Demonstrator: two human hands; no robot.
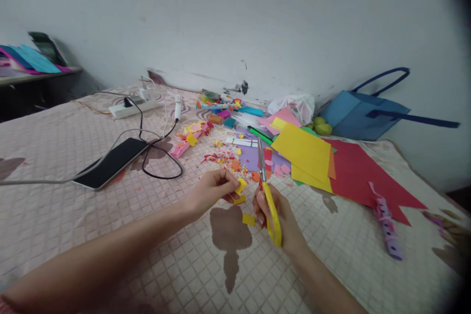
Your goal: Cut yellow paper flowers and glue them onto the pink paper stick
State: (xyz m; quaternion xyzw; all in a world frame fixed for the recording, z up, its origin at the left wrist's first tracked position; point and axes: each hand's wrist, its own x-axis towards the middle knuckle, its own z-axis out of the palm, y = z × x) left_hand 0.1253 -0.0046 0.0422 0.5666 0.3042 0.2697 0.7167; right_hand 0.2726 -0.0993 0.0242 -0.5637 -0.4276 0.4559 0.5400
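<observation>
My left hand [217, 188] pinches a small piece of yellow paper [241, 186] between thumb and fingers; a second yellow bit [239, 199] shows just under the fingertips. Yellow-handled scissors [272, 211] are gripped in my right hand [281, 216], their blades pointing up and away and looking closed. Between the hands, a loose yellow rectangle [248, 219] lies on the patterned cloth [184, 265]. Coloured paper scraps [222, 156] are scattered just beyond my left hand. Beyond the scissors lies a purple sheet [250, 157] with more cut pieces on it.
Yellow sheets [305, 149] and red sheets [356, 171] spread at the right, near a rolled purple piece [389, 230] and a blue bag [364, 113]. Leftward are a phone [112, 162], cables and a power strip [132, 108]. A pink decorated roll [191, 138] lies mid-table.
</observation>
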